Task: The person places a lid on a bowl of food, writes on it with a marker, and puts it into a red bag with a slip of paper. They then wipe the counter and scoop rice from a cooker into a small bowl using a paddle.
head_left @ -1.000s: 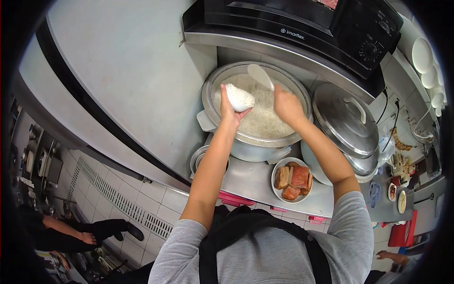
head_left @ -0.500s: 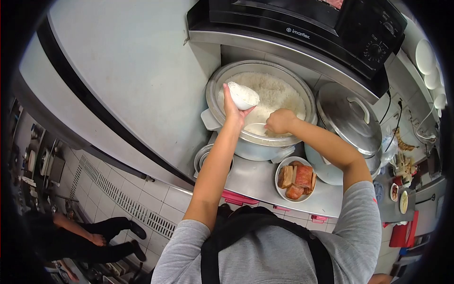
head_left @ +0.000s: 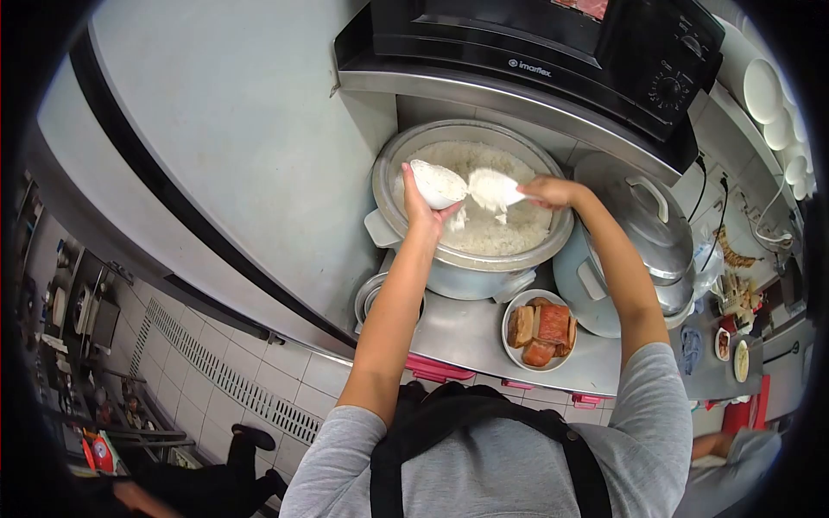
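My left hand (head_left: 422, 204) is closed around a small white bowl (head_left: 446, 202) heaped with rice, tilted over the near left part of a large round pot (head_left: 380, 177) of cooked rice (head_left: 518, 220). In my right hand (head_left: 550, 192) is a white rice paddle (head_left: 511, 195), gripped by its handle. A clump of rice covers the paddle's blade, close to the bowl's right rim, and some grains hang or fall below it. Whether blade and bowl touch I cannot tell.
A lidded pot (head_left: 635, 226) stands right of the rice pot. In front sits a bowl of browned meat pieces (head_left: 551, 325); stacked metal bowls (head_left: 370, 298) are at left. An oven (head_left: 518, 43) overhangs the back. Other people (head_left: 203, 483) are at lower left and right (head_left: 747, 466).
My right hand has lifted out of the rice, bringing up the loaded paddle beside the bowl. The left hand stays nearly in place. A person at lower left has moved; another appears at lower right.
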Demonstrator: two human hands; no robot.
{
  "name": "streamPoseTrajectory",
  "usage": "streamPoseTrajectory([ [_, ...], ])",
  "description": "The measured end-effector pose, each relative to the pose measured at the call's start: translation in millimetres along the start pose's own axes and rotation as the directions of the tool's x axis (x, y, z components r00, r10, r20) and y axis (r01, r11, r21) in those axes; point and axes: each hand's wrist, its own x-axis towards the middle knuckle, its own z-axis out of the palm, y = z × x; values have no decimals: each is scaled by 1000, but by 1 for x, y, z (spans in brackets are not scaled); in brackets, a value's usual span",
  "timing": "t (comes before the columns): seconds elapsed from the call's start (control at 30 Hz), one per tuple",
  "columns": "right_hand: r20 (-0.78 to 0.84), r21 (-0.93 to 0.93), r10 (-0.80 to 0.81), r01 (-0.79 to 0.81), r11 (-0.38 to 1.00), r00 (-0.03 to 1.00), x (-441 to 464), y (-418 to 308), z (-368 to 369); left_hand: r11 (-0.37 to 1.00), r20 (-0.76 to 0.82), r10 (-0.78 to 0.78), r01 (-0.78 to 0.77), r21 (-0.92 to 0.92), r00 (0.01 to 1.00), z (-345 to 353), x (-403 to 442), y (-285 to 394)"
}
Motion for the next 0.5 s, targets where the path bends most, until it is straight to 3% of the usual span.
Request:
streamPoseTrajectory([
  [0.1, -114, -23, -59, 56, 998, 992, 10, -8, -4, 998, 8, 15, -16, 63, 1000, -1, 1, -2],
  [0.13, -375, -247, -353, 275, 929, 857, 25, -7, 8, 999, 24, 16, -17, 47, 1000, -2, 1, -2],
  [0.17, -519, -506, -627, 383, 773, 581, 36, -11, 17, 999, 39, 17, -18, 31, 999, -3, 2, -3],
  [0.23, -490, -660, -602, 183, 729, 630, 27, -40, 50, 998, 46, 11, -14, 68, 999, -4, 5, -5],
  [0.3, -577, -651, -482, -16, 759, 659, 8, -73, 92, 994, 48, 10, -15, 104, 999, -4, 6, -4],
  [0.43, -600, -678, -498, -68, 732, 626, -3, -87, 132, 999, 0, -9, 9, 41, 1000, -2, 1, -1],
  [0.5, -634, -571, -538, 132, 810, 556, -6, -85, 121, 1000, -5, -7, 7, 27, 1000, 1, -3, 0],
])
